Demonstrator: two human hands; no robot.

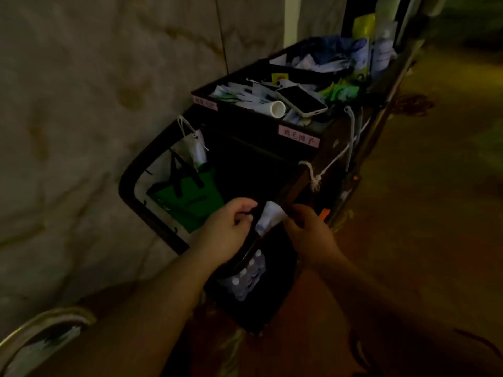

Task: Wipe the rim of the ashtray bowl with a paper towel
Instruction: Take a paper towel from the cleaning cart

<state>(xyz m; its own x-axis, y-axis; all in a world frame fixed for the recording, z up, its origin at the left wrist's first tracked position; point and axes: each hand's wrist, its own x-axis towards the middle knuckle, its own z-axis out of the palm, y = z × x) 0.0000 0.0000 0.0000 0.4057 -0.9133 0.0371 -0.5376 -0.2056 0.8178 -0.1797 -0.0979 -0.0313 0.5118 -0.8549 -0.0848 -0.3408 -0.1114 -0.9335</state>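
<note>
White paper towel (269,216) between hands (268,227)

Dim corridor. Dark cart (152,164) against a marbled wall (95,104). Phone (300,100) face down on top of the cart's tray clutter, white tube (276,108) just beside it at 8 o'clock. Pink label (299,136) on the tray front below. Green bag (187,197) hangs inside the cart's handle loop, face mask (194,148) above it at 12. Knotted cord (326,165) at the cart's right side. Patterned carpet (435,186) at 3 o'clock.
</note>
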